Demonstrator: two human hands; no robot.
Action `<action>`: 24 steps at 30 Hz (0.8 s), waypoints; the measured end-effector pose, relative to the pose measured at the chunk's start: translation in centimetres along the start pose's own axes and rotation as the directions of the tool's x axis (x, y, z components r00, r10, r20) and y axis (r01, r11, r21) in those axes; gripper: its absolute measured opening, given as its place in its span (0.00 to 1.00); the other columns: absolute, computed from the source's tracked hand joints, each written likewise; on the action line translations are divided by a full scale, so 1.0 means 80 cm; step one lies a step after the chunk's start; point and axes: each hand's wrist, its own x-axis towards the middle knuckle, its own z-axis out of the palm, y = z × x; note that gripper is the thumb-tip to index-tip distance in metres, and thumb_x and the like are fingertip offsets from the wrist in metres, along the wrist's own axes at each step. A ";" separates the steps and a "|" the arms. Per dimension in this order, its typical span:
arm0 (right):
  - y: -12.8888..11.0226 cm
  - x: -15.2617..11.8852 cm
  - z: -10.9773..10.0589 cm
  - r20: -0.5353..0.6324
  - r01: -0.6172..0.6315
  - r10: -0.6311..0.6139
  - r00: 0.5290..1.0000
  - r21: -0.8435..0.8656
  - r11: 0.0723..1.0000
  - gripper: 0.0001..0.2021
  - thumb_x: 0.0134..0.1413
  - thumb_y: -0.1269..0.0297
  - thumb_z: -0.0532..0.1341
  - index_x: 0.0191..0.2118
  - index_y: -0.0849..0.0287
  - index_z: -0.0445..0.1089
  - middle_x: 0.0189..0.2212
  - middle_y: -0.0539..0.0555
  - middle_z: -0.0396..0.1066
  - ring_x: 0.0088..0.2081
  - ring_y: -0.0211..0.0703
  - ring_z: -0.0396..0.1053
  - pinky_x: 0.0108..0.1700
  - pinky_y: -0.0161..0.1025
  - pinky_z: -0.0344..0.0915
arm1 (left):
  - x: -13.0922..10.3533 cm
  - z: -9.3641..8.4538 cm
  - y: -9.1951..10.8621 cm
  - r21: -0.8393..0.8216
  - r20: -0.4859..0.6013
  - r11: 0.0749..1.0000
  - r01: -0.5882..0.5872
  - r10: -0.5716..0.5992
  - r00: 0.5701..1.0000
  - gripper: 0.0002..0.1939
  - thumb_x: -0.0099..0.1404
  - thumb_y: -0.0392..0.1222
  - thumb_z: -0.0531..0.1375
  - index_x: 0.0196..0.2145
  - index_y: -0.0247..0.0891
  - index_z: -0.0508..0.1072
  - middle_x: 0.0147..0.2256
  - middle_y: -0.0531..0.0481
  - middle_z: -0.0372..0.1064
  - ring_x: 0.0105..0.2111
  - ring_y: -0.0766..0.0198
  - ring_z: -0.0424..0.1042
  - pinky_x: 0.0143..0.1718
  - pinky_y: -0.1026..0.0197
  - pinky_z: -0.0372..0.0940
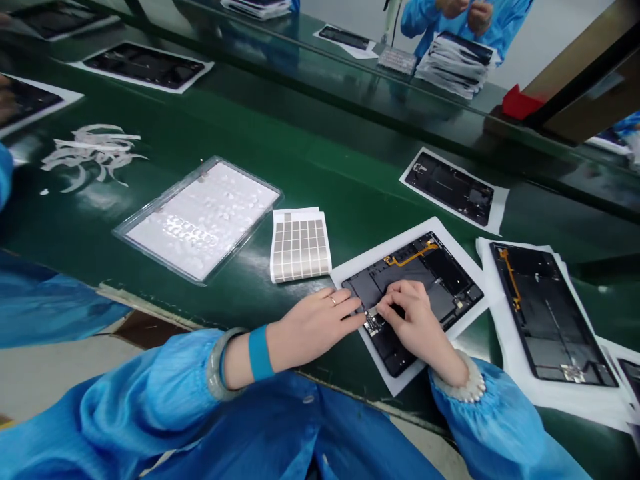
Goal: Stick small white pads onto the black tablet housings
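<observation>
A black device housing (440,293) with an orange flex strip (413,256) lies tilted on white paper (363,267). My left hand (317,325) lies flat, fingers stretched out, its fingertips at the housing's left edge beside a small circuit board (373,324). Over the housing, my right hand (413,320) pinches a small greyish piece at that board, thumb and fingers pressed together. Left of the housing is a white sheet of grey square stickers (300,247), its near end curled.
A clear-edged tray with a white sheet (203,220) and curled paper strips (97,155) lie left. More housings (553,313) rest on paper at right and behind (450,187). Across the raised ledge, a person's hands (467,13) are above a stack (456,63); a red object (520,103) is nearby.
</observation>
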 end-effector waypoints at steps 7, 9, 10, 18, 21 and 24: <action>-0.003 -0.001 0.002 0.001 -0.013 0.014 1.000 -0.029 0.999 0.09 0.55 0.65 0.58 0.25 0.55 0.68 0.35 0.54 0.67 0.44 0.51 0.57 0.50 0.52 0.54 | 0.000 0.002 0.001 -0.006 -0.017 1.000 -0.001 0.001 1.000 0.10 0.69 0.33 0.51 0.44 0.38 0.69 0.43 0.47 0.69 0.41 0.58 0.66 0.38 0.57 0.61; -0.003 0.000 0.001 0.006 -0.015 0.015 1.000 -0.032 0.999 0.09 0.55 0.65 0.58 0.25 0.55 0.68 0.35 0.54 0.67 0.44 0.51 0.57 0.50 0.52 0.54 | 0.000 0.003 0.001 -0.010 -0.019 1.000 0.000 0.000 1.000 0.10 0.69 0.33 0.51 0.44 0.38 0.70 0.42 0.48 0.69 0.41 0.58 0.66 0.38 0.57 0.61; -0.003 0.000 0.001 0.007 -0.014 0.014 1.000 -0.035 0.999 0.09 0.55 0.65 0.58 0.25 0.55 0.68 0.35 0.54 0.67 0.44 0.51 0.57 0.50 0.52 0.54 | 0.000 0.003 0.001 -0.010 -0.021 1.000 0.000 0.000 1.000 0.10 0.69 0.33 0.50 0.44 0.38 0.70 0.43 0.48 0.69 0.41 0.58 0.66 0.39 0.57 0.61; -0.004 0.000 0.001 0.002 0.001 -0.001 1.000 -0.054 0.999 0.09 0.56 0.65 0.57 0.25 0.56 0.68 0.35 0.54 0.67 0.44 0.51 0.57 0.49 0.53 0.55 | -0.001 0.001 0.001 -0.001 -0.005 1.000 -0.002 0.002 1.000 0.11 0.69 0.33 0.49 0.45 0.38 0.69 0.43 0.47 0.68 0.42 0.59 0.66 0.39 0.58 0.61; -0.003 0.000 0.001 -0.006 0.020 -0.021 1.000 -0.074 0.997 0.09 0.56 0.64 0.57 0.25 0.55 0.68 0.35 0.55 0.67 0.44 0.51 0.58 0.48 0.53 0.56 | 0.002 0.002 0.002 0.008 0.010 1.000 0.012 -0.012 1.000 0.10 0.69 0.36 0.51 0.46 0.37 0.68 0.42 0.46 0.68 0.41 0.59 0.66 0.39 0.58 0.61; -0.002 0.000 0.001 -0.004 0.034 -0.034 0.999 -0.092 0.995 0.10 0.56 0.65 0.57 0.25 0.55 0.68 0.35 0.55 0.67 0.43 0.51 0.58 0.48 0.53 0.57 | 0.005 0.003 0.003 0.022 0.040 1.000 0.018 -0.019 0.999 0.13 0.68 0.41 0.55 0.49 0.38 0.66 0.42 0.46 0.67 0.41 0.58 0.66 0.40 0.56 0.61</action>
